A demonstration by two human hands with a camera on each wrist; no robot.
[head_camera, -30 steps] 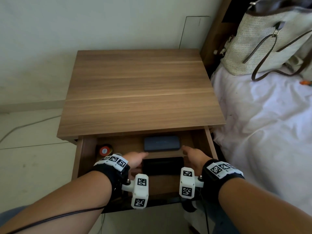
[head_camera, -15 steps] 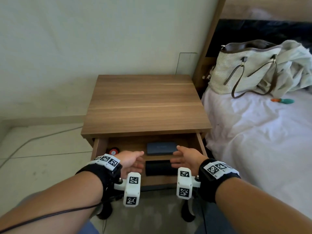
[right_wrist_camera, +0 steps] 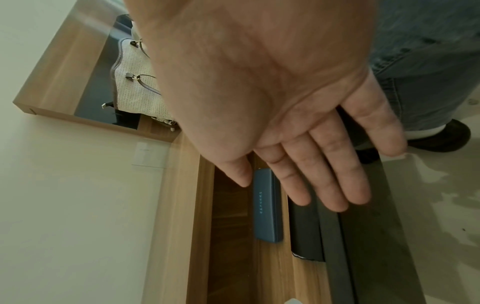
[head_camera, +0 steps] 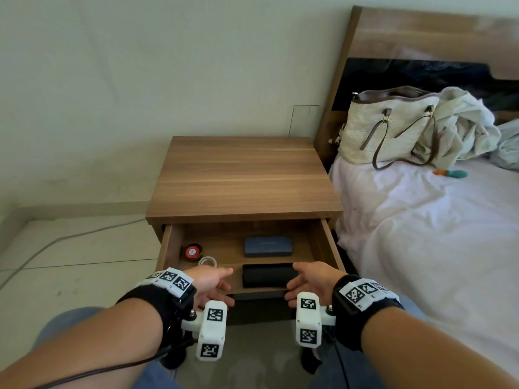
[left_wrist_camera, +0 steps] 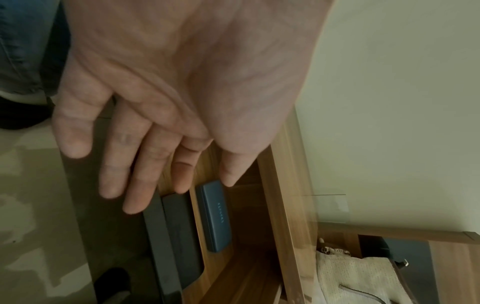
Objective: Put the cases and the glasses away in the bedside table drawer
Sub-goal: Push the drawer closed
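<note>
The bedside table's drawer (head_camera: 327,242) stands pulled out. Inside it a blue case (head_camera: 268,246) lies toward the back and a black case (head_camera: 268,279) lies just behind the dark front panel (head_camera: 258,297). My left hand (head_camera: 229,287) and right hand (head_camera: 302,279) hover at the two ends of the black case, fingers straight, holding nothing. In the left wrist view my left hand (left_wrist_camera: 182,185) reaches over the front panel toward the black case (left_wrist_camera: 179,230) and blue case (left_wrist_camera: 214,218). The right wrist view mirrors this: right hand (right_wrist_camera: 288,189), blue case (right_wrist_camera: 267,207), black case (right_wrist_camera: 303,230). No glasses show.
A round red object (head_camera: 193,251) and a white coil (head_camera: 207,261) lie in the drawer's left part. The bed (head_camera: 421,234) borders the table on the right, bearing a woven handbag (head_camera: 387,130) and a small orange-teal item (head_camera: 449,173). A cable (head_camera: 70,240) crosses the floor at left.
The head view has lifted and backed away, showing more wall and bed. Both hands have drawn back from deeper in the drawer to its front edge. The cases have not moved.
</note>
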